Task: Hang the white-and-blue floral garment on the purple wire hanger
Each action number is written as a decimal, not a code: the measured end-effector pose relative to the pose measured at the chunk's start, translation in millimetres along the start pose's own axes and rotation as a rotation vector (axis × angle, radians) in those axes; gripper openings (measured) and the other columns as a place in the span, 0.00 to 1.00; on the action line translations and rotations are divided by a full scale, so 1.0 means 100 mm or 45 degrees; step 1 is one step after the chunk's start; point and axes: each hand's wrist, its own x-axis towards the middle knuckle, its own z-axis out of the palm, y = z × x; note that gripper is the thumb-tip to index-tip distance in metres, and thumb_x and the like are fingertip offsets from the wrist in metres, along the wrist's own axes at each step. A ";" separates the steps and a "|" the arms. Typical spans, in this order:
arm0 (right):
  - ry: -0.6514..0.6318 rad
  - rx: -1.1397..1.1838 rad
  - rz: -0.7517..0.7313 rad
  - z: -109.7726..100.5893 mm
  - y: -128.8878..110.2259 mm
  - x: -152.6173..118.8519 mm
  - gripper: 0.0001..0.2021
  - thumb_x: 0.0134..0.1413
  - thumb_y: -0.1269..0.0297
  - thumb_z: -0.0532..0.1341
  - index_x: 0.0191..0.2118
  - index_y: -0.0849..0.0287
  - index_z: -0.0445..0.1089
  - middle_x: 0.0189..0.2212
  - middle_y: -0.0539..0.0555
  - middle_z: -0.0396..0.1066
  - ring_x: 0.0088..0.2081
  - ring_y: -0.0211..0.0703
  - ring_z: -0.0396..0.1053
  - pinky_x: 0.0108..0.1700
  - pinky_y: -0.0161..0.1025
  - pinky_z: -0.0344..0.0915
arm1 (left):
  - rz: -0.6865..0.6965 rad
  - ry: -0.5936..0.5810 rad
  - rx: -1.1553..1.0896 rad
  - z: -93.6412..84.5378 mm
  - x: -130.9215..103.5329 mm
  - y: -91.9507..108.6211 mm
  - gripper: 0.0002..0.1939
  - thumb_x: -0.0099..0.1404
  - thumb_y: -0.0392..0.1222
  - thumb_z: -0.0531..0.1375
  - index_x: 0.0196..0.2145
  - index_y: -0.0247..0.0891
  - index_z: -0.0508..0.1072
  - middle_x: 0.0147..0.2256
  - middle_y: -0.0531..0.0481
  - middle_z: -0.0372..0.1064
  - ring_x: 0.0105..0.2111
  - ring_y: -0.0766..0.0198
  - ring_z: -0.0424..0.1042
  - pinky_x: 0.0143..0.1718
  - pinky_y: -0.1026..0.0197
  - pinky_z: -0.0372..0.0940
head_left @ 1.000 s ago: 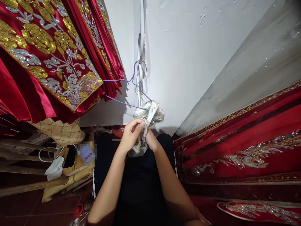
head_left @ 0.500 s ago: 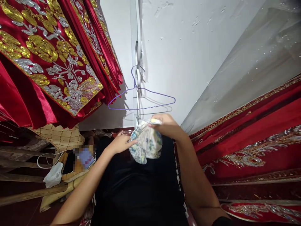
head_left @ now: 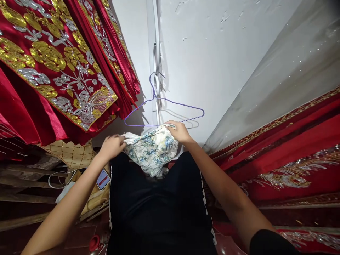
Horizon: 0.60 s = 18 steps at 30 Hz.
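A small floral cloth garment [head_left: 152, 152], white with blue, green and yellow, is stretched between my two hands above my lap. The fingers of my left hand [head_left: 113, 144] are closed on its left end, where a white edge shows. My right hand [head_left: 179, 131] pinches its upper right edge. The cloth hangs down in folds between them, so its exact kind is unclear. Just above it hangs a purple wire hanger [head_left: 164, 101], with nothing on it, the lower bar partly behind the garment and my right hand.
Red embroidered garments [head_left: 63, 63] hang at the left. More red sequined fabric [head_left: 281, 166] and a sheer veil-like cloth [head_left: 265, 88] fill the right side. A phone [head_left: 103, 180] lies beside my left forearm, near a white cable [head_left: 53, 184]. The white wall [head_left: 196, 60] stands ahead.
My hands have moved apart, the left one outward and up, spreading the bunched floral garment wide. It now reaches up to the hanger's lower bar. More of the phone is covered by my left arm.
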 end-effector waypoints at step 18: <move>0.014 -0.019 0.023 -0.34 -0.12 -0.27 0.11 0.57 0.56 0.61 0.37 0.55 0.78 0.36 0.52 0.80 0.41 0.51 0.75 0.42 0.41 0.65 | 0.163 0.157 -0.144 -0.34 0.45 -0.10 0.09 0.54 0.47 0.61 0.32 0.42 0.71 0.35 0.43 0.74 0.57 0.41 0.66 0.56 0.48 0.64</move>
